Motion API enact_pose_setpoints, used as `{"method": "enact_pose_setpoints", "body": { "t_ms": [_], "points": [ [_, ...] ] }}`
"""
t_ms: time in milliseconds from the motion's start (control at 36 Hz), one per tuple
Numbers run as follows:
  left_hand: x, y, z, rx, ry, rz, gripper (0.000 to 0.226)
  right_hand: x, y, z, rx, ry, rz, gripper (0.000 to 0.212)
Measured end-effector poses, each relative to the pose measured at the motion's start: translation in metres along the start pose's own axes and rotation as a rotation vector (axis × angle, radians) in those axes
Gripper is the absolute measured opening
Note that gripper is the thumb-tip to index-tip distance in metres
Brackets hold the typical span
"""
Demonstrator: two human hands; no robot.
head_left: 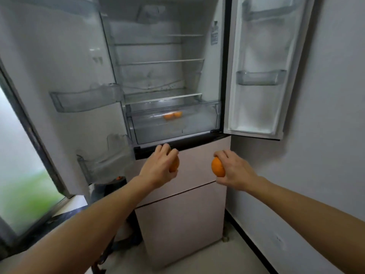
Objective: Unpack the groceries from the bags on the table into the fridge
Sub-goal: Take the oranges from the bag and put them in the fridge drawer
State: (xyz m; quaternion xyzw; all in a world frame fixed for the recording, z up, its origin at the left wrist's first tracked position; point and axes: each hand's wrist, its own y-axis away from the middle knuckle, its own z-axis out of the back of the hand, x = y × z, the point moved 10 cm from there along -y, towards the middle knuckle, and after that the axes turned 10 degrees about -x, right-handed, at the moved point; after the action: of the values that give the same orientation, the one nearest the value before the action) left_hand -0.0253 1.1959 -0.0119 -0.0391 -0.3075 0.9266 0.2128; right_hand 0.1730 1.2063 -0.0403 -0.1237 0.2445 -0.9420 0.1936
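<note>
The fridge (207, 46) stands in front of me with both upper doors swung open. My left hand (160, 165) is closed around an orange (174, 165), just below the fridge's lower sill. My right hand (235, 171) grips a second orange (217, 167) at the same height, further right. Inside, the clear crisper drawer (209, 117) is pulled partly out, and two oranges (172, 115) lie at its back. The glass shelves above hold nothing. The bags and table are out of view.
The left door (59, 66) carries clear bins (87, 97) and reaches toward me; the right door (262, 66) has a bin (260, 78). Pink drawer fronts (187, 214) sit below the hands. A grey wall (325, 135) is on the right, a window (17, 175) on the left.
</note>
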Motion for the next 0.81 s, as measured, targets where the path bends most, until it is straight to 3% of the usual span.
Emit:
{"method": "enact_pose_setpoints", "body": {
  "t_ms": [250,444,556,667,806],
  "points": [
    [0.086,-0.165,-0.006,-0.209,0.034,0.077,0.052,-0.043,-0.166,0.002,-0.156,-0.025,0.048,0.077],
    [0.151,-0.271,-0.025,-0.208,0.009,0.109,0.052,-0.069,-0.292,0.020,-0.267,-0.030,0.036,0.079],
    [0.179,-0.302,-0.056,-0.123,-0.028,0.133,0.054,-0.077,-0.351,0.009,-0.258,-0.003,0.072,0.077],
    [0.209,-0.323,-0.089,-0.003,-0.107,0.130,0.050,-0.072,-0.411,-0.018,-0.163,0.060,0.128,0.073],
    [0.249,-0.333,-0.136,0.190,-0.142,0.158,0.057,-0.049,-0.463,-0.093,0.120,0.145,0.315,0.069]
  ]
}}
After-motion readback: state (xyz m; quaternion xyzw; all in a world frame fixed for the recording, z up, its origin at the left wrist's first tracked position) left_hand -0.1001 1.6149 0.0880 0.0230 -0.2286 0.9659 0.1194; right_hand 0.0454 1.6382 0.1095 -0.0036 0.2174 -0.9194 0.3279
